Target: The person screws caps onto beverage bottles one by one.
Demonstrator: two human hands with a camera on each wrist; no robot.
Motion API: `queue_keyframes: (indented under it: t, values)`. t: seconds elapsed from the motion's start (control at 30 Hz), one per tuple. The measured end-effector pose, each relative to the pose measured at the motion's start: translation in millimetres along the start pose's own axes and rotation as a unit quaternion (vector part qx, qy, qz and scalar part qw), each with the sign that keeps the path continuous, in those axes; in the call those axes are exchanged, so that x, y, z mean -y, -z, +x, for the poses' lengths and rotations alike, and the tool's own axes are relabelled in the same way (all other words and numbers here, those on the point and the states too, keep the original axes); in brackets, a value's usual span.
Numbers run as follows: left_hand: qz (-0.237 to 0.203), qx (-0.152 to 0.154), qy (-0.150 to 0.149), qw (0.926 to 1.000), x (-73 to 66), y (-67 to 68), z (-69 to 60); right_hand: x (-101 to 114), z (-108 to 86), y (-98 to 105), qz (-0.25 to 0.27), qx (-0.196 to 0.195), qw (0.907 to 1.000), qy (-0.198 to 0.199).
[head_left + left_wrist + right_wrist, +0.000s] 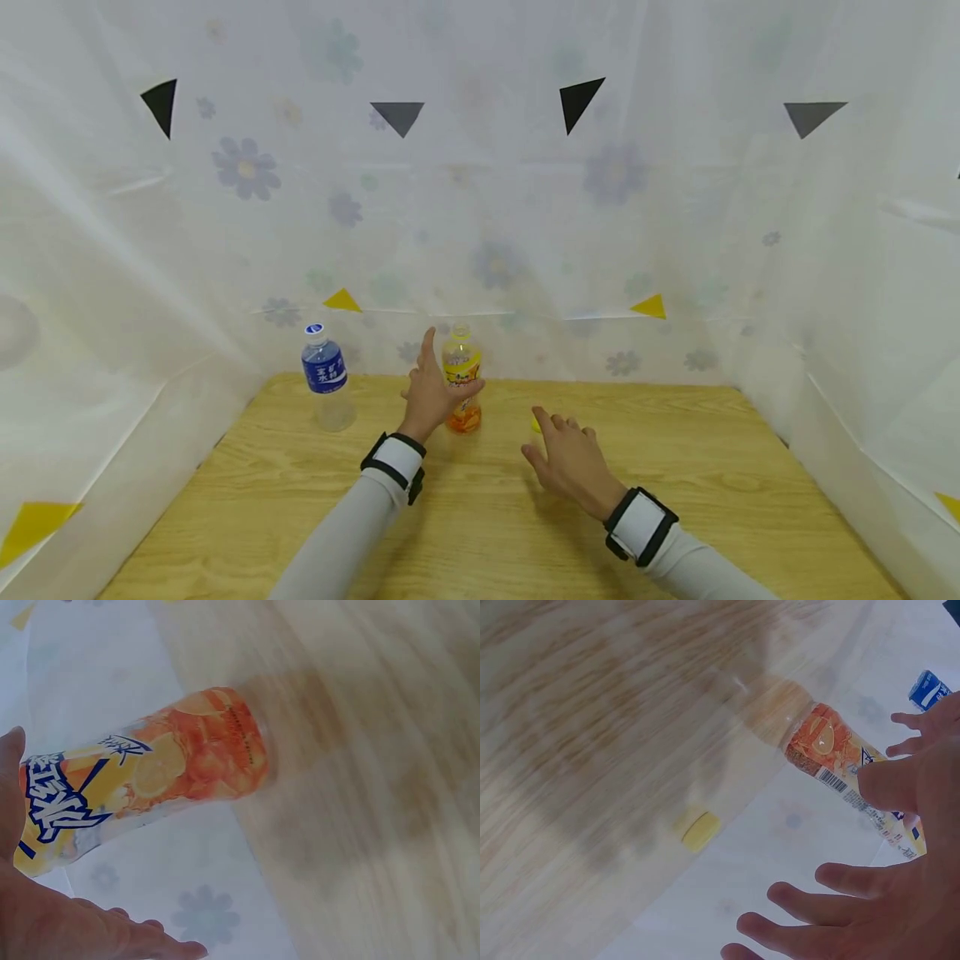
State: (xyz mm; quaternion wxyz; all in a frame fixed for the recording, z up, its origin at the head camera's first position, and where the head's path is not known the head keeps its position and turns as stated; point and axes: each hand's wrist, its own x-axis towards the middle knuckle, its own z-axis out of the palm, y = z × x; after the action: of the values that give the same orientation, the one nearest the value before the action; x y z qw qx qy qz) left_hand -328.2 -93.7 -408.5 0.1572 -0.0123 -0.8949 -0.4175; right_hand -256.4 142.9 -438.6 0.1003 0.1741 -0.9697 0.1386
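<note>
A clear drink bottle (462, 367) with a yellow and orange label stands upright at the table's far side, its neck uncapped. My left hand (432, 398) is just left of it, thumb spread across its front and fingers extended. From these views I cannot tell whether they touch it. A yellow bottle cap (536, 426) lies on the table, partly hidden behind the index finger of my right hand (573, 462). In the right wrist view, the cap (701, 831) sits apart from the right hand's spread fingers, which hold nothing.
Left of my left hand stands a capped bottle with a blue label (326, 375). The wooden table (480, 533) meets a pale flowered sheet (495, 208) behind, and similar sheeting hangs on both sides.
</note>
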Motion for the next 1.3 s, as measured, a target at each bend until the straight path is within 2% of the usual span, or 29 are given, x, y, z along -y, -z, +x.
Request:
queue_keyframes:
  t: [0.2, 0.5, 0.7, 0.9, 1.0, 1.13, 1.3]
  values:
    - [-0.013, -0.001, 0.002, 0.9999, -8.1, 0.2, 5.4, 0.5, 0.3, 1.3, 0.004, 0.002, 1.0, -0.003]
    - [-0.002, -0.012, 0.002, 0.9999, -9.2, -4.4, 7.6, -0.5, 1.0, 1.5, 0.011, 0.011, 0.9998, -0.012]
    - [-0.011, -0.026, 0.001, 0.9996, -10.8, -5.2, 6.3, -0.2, 0.6, -0.1, 0.018, 0.02, 0.9994, -0.02]
    - [-0.035, -0.048, -0.026, 0.9979, -17.0, -0.8, 6.1, 0.4, 0.1, 0.0, 0.015, 0.022, 0.9993, -0.027]
    - [-0.04, -0.048, -0.045, 0.997, -22.7, 2.9, 3.9, 1.0, -0.4, 0.9, 0.012, 0.023, 0.9993, -0.026]
    - [-0.037, -0.033, -0.073, 0.9961, -32.7, 7.9, -4.4, 1.1, -0.9, 1.3, 0.009, 0.022, 0.9994, -0.024]
    - [-0.044, -0.004, -0.105, 0.9935, -44.7, 12.2, -23.2, 1.2, -2.0, 1.6, 0.002, 0.014, 0.9998, -0.014]
